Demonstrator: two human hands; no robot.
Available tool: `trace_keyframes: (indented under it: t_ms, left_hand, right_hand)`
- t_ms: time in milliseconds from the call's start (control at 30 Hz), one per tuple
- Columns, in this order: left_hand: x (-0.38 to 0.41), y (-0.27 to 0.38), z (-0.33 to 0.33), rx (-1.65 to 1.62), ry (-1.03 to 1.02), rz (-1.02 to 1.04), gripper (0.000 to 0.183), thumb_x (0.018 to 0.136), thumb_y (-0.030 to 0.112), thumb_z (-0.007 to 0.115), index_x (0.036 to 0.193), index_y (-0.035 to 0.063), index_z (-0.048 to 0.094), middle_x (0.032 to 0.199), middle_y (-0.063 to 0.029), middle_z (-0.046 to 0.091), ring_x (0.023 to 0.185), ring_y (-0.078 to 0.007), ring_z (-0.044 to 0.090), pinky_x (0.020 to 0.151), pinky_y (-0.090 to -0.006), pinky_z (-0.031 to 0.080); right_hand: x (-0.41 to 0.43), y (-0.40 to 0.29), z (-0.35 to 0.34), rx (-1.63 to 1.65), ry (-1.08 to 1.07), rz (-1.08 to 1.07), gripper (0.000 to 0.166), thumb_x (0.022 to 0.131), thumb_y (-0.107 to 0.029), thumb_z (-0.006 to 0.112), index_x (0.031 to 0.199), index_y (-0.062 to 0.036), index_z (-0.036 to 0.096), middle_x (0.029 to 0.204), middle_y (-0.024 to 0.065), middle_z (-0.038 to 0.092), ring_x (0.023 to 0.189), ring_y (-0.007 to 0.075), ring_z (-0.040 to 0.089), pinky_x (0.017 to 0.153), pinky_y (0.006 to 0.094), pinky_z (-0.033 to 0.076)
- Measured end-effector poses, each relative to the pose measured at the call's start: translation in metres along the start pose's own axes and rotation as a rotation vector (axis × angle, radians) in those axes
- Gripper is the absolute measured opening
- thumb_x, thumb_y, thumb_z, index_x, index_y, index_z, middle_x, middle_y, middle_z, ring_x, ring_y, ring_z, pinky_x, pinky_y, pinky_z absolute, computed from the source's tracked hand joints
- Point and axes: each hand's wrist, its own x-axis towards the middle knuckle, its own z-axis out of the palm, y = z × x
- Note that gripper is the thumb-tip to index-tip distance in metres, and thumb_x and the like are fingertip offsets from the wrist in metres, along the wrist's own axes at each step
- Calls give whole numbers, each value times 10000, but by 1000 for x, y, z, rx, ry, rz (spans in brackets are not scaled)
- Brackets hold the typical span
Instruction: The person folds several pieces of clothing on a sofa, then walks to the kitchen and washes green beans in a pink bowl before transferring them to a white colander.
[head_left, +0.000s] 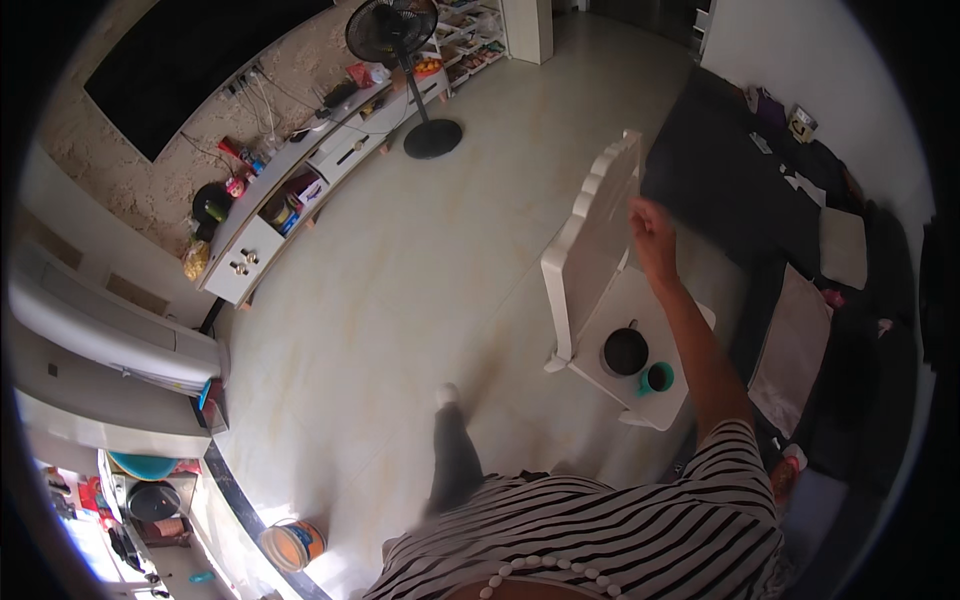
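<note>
My right hand (652, 234) reaches out over a white chair (652, 300), its fingers loosely bent and slightly blurred. No object is visible in it. In the picture it overlaps the end of the chair's scalloped backrest (592, 232); whether they touch cannot be told. On the seat stand a round dark-bottomed pot or large mug (625, 352) with a handle and, beside it, a smaller teal cup (659, 377) with a dark inside. My left hand is out of view. Below, one leg (455, 457) in dark trousers is stretched forward on the pale tiled floor.
A dark sofa (720, 142) with pale cushions (844, 247) runs along the right. To the left stand a low white TV cabinet (232, 262) laden with small things and a pedestal fan (433, 139). An orange bucket (292, 546) sits near a dark floor strip at lower left.
</note>
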Motion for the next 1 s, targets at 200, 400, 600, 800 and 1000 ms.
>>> trace_keyframes:
  t_ms: [200,400,600,800,1000]
  left_hand:
    - [155,107,-45,46,-78,157,356,697,299,621,975,79,581,895,-164,629,849,-326,604,684,-417,479]
    - [295,256,-130,123,34,275,366,687,298,629,979,84,579,899,-161,630,851,-334,603,687,-425,483]
    - [403,436,-199,-15,151,429,353,689,285,629,994,113,578,957,-178,608,894,-358,580,719,-439,477]
    - [432,616,-226,101,31,561,357,718,336,600,999,121,554,942,-153,588,877,-322,567,708,-414,464]
    - [443,787,-220,276,-62,541,332,742,351,574,974,120,525,891,-125,560,824,-291,543,673,-392,445]
  right_hand:
    - [99,-9,61,-775,-97,-477,183,745,-100,604,921,-47,597,1092,161,532,1017,341,486,861,431,386]
    - [98,-11,55,-1059,-291,-377,134,750,-149,564,800,-39,622,1000,179,557,1041,340,466,931,421,344]
    - [145,-31,97,-1185,-861,407,301,807,-381,512,883,-113,626,841,88,633,878,288,584,808,394,436]
    - [249,40,147,-566,-1381,425,645,818,-548,464,1293,-119,377,1147,133,543,1039,310,513,876,379,403]
    - [401,110,154,-707,-1366,326,595,841,-478,471,1275,-81,379,1081,168,552,1002,326,521,828,386,423]
